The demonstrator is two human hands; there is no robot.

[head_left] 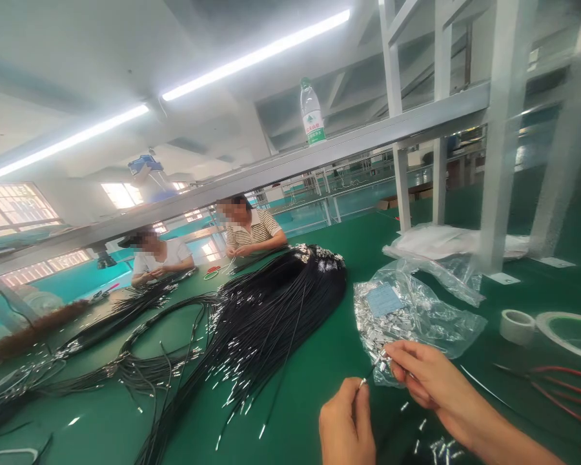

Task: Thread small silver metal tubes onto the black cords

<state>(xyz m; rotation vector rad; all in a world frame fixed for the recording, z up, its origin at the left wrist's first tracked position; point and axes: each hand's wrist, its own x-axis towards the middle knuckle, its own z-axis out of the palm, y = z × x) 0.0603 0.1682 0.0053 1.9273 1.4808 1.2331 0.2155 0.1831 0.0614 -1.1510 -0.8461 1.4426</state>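
Head view: left hand (347, 423) and right hand (423, 374) both pinch a dark cord (370, 371), near a clear bag (436, 323), black cables (290, 310) heaped to the left

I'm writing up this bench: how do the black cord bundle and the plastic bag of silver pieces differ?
The black cord bundle is dark; the plastic bag is clear, with silver pieces showing through. The black cord bundle spreads out in long strands; the plastic bag sits more compactly. Both lie on the green table and show shiny metal.
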